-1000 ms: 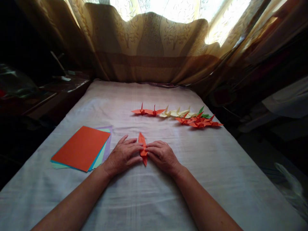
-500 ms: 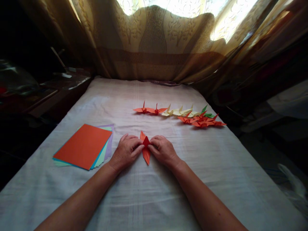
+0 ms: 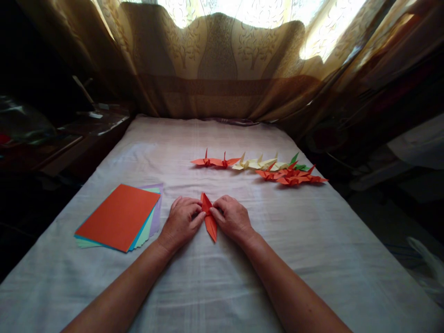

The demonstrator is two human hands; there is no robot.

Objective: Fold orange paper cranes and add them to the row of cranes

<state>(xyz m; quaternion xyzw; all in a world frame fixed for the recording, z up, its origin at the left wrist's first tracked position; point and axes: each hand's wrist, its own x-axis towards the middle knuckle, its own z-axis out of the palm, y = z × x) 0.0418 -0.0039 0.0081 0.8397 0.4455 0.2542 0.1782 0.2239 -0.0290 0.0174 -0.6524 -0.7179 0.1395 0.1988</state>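
Note:
Between my two hands is a folded piece of orange origami paper [image 3: 211, 226], narrow and pointed at its near and far ends. My left hand [image 3: 183, 218] pinches its left edge with thumb and fingers. From the right, my right hand [image 3: 231, 216] grips the opposite edge near the middle, thumb toward me. The fingertips of both hands almost meet over the paper and hide part of its centre. Both hands rest low over the pale cloth.
A stack of coloured paper sheets [image 3: 120, 217], orange on top, lies left of my hands. Beyond them, several folded paper cranes [image 3: 293, 175] in orange, cream and green stand in a row toward the right. The cloth-covered surface [image 3: 194, 282] ends at a patterned curtain [image 3: 218, 60].
The upper flap of the orange paper, earlier a raised darker triangle between my fingers, now lies flatter and points to the far end. Both hands stay on the paper; the view has tilted slightly.

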